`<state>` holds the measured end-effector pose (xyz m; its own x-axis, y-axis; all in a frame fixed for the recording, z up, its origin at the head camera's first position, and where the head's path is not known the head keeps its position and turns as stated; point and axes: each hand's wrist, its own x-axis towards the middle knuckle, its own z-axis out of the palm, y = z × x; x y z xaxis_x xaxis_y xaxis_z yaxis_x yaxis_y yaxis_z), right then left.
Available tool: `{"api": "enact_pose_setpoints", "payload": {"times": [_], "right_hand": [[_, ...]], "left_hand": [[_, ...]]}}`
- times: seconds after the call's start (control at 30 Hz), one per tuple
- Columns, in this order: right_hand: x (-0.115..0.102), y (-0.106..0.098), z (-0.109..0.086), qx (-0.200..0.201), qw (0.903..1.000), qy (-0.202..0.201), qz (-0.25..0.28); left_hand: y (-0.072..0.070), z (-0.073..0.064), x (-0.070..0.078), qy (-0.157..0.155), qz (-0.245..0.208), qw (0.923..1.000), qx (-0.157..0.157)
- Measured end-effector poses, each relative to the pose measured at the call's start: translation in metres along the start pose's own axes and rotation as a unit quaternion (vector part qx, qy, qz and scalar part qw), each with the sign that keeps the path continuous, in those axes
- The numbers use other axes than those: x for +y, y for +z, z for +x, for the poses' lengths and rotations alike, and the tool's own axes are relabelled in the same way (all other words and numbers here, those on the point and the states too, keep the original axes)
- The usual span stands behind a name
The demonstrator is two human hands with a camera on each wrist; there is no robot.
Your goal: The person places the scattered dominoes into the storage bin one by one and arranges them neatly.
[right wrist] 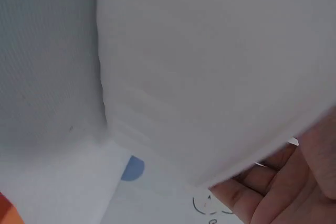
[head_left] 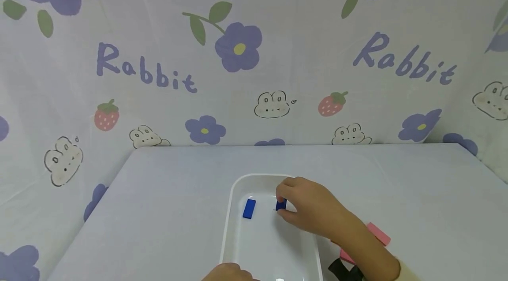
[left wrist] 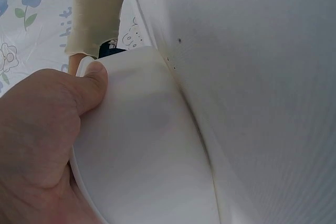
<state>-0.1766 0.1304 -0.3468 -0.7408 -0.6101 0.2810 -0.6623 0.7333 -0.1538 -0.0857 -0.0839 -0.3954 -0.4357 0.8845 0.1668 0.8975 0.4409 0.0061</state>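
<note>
A white tray [head_left: 228,228] stands on the table. My right hand [head_left: 307,206] reaches over its right rim and pinches a small dark blue block [head_left: 281,205] between thumb and fingers, inside the tray's far right part. Another blue block [head_left: 249,208] lies to the left on the tray floor. At the near end, my left hand [head_left: 230,273] is only partly in the head view. The left wrist view shows that hand [left wrist: 47,129] gripping the tray rim, thumb against the outer wall [left wrist: 142,140]. In the right wrist view, the tray wall [right wrist: 210,66] hides the block and some of the right hand [right wrist: 283,187].
Pink blocks [head_left: 379,234] lie on the table right of the tray, partly behind the right forearm. A black object [head_left: 338,268] shows below that forearm. An orange piece [right wrist: 8,212] appears at the right wrist view's corner. Patterned cloth [head_left: 293,69] hangs behind the table.
</note>
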Motion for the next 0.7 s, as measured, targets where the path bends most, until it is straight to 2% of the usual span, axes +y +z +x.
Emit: {"api": "enact_pose_setpoints", "payload": {"times": [0.1, 0.33, 0.5, 0.7], "right_hand": [[-0.005, 0.005, 0.004, -0.021, 0.9998, 0.003, 0.006], [-0.013, 0.015, 0.01, -0.045, 0.9989, -0.008, 0.008], [-0.012, 0.021, 0.012, -0.056, 0.9983, -0.014, -0.005], [-0.011, 0.029, 0.012, -0.048, 0.9983, -0.028, -0.016]], "left_hand": [[0.001, 0.0, -0.001, -0.001, -0.008, 1.0, -0.005], [0.004, -0.001, -0.003, 0.025, -0.001, 0.9997, 0.0], [0.004, -0.001, -0.004, 0.009, -0.023, 0.9997, 0.001], [0.004, 0.001, -0.005, 0.007, -0.018, 0.9997, 0.015]]}}
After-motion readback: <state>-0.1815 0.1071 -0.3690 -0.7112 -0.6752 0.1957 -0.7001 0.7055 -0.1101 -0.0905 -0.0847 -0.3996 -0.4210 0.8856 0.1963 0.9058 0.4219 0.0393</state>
